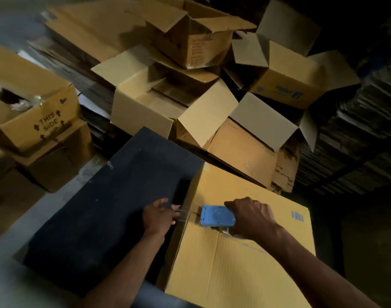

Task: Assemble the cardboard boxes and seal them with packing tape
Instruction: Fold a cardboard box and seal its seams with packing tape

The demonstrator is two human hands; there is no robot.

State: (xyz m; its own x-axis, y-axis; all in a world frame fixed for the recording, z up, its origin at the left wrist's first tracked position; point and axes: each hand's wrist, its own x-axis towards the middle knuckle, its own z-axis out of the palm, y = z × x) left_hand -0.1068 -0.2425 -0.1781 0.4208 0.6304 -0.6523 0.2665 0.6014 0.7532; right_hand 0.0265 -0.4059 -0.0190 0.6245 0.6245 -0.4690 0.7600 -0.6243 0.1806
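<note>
A closed cardboard box [223, 258] lies in front of me, its flap seam running across the top. My right hand [250, 215] grips a blue tape dispenser [216, 216] that sits on the seam near the box's left edge. A short strip of clear tape [183, 213] stretches from the dispenser over that edge. My left hand [160, 216] pinches the tape's end against the box's left side.
A black table top [105, 203] lies under the box's left part. Several open, empty cardboard boxes [168, 101] are heaped behind. A box marked THIS SIDE UP [37, 116] stands at left. Stacks of flat cardboard [357, 138] fill the right.
</note>
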